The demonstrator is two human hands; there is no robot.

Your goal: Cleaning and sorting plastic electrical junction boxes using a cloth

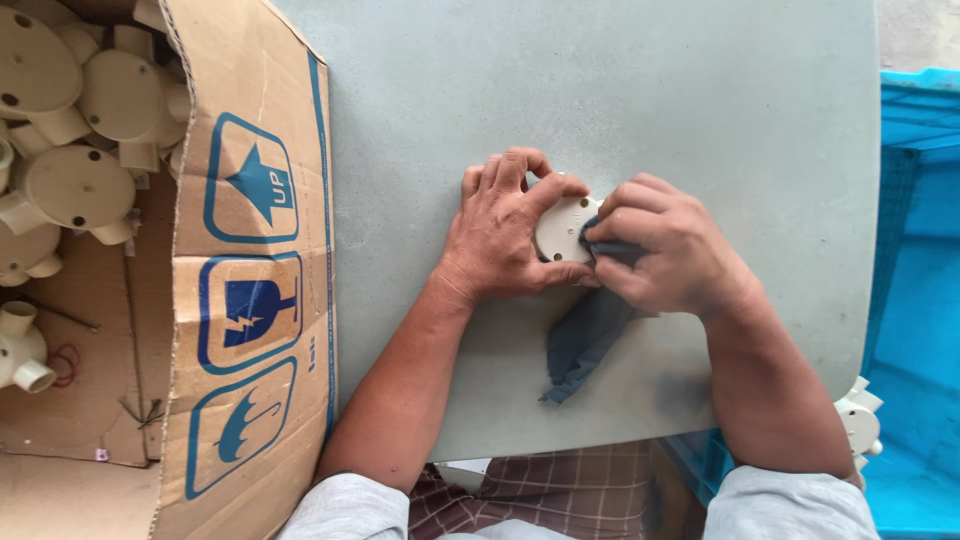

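Observation:
My left hand (505,235) grips a round cream plastic junction box (562,228) against the grey table (600,90), fingers curled around its rim. Pressed on the box's right side is a dark grey cloth (590,335), held there by my right hand (665,250). The rest of the cloth hangs down across the table toward me. Both hands meet at the middle of the table.
An open cardboard carton (250,300) on the left holds several more cream junction boxes (80,150). A blue plastic crate (920,250) stands on the right, with another cream box (860,420) at its near edge.

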